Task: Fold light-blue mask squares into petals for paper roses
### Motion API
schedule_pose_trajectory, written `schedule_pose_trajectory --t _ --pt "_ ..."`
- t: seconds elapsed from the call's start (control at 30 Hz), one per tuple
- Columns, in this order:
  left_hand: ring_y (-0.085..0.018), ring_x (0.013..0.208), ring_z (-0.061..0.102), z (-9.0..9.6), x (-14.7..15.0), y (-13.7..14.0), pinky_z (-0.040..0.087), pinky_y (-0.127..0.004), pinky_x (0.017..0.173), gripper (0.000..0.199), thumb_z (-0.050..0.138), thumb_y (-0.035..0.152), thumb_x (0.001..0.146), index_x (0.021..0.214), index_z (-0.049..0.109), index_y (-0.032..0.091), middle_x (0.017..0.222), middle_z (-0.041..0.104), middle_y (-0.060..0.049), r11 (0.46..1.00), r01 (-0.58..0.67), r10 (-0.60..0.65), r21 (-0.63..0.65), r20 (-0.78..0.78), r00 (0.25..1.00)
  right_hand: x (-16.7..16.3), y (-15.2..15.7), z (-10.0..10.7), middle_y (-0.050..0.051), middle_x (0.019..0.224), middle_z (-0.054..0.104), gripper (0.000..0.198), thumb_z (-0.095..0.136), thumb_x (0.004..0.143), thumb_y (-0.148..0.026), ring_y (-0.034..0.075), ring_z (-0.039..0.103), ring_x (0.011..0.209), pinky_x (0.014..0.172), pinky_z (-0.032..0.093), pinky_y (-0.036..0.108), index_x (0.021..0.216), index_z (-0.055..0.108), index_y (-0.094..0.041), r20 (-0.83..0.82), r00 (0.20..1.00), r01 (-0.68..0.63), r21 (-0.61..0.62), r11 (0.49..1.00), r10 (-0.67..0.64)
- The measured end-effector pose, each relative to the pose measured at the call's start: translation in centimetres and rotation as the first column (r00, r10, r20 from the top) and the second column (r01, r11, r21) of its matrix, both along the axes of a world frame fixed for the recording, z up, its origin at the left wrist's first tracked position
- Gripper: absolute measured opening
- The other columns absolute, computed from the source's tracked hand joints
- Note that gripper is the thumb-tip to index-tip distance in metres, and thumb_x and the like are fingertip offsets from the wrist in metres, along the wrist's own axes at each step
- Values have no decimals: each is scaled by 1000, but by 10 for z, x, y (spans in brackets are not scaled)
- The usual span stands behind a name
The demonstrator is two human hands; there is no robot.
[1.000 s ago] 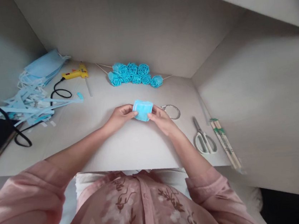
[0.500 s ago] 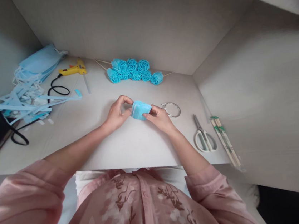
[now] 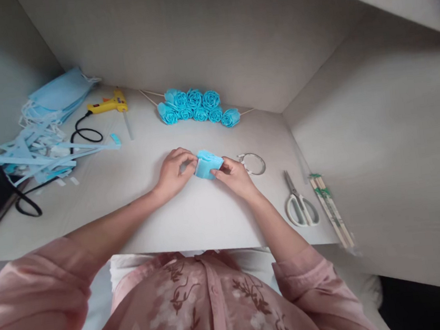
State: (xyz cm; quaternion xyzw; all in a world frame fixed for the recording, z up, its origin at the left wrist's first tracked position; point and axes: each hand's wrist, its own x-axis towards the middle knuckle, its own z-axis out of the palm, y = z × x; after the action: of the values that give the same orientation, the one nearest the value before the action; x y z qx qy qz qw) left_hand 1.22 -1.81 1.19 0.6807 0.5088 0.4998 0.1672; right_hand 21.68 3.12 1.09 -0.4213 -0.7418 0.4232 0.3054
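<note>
Between the two hands, just above the middle of the table [image 3: 194,218], sits a blue fabric bundle [image 3: 207,167], small and squarish, its upper edge uneven. The right hand [image 3: 237,175] pinches its right side between thumb and fingers; the left hand [image 3: 177,171] pinches at its left edge, though how many layers it catches is too small to tell. The step in hand looks like sorting or parting those edges; the next move seems to call for a steady right hold and a light left touch. Bare tabletop lies left of the hands and down to the front edge. On the right, a thin ring [image 3: 264,165] lies close behind the right hand, with scissors [image 3: 294,194] farther out. Beyond, blue fabric roses [image 3: 195,104] line the back wall, limiting forward reach; scraps [image 3: 39,153] crowd the far left.
</note>
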Motion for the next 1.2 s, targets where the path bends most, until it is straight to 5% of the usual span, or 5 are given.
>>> schedule_pose_trajectory --t 0.3,0.63,1.2 --pt "-21 105 60 -3 3 0 47 -37 94 5 66 24 77 77 63 19 112 64 -9 998 -1 3 -68 32 999 0 0 -2 2 82 68 19 64 76 -36 17 61 77 74 49 29 84 60 -20 -9 1000 -13 -10 1000 13" --pt "-16 78 61 -6 2 4 48 -37 93 16 61 32 80 71 60 19 81 67 -1 990 30 -9 -139 151 989 0 -1 0 3 88 70 22 65 76 -37 18 64 84 79 50 31 90 63 -19 -39 999 -21 -36 999 20" --pt "-15 77 61 -8 1 4 49 -32 82 14 60 31 78 73 61 18 80 66 -1 977 41 2 -207 205 979 1 0 0 3 88 70 19 62 79 -36 19 65 84 79 50 31 89 63 -20 -9 1000 -17 -8 1000 17"
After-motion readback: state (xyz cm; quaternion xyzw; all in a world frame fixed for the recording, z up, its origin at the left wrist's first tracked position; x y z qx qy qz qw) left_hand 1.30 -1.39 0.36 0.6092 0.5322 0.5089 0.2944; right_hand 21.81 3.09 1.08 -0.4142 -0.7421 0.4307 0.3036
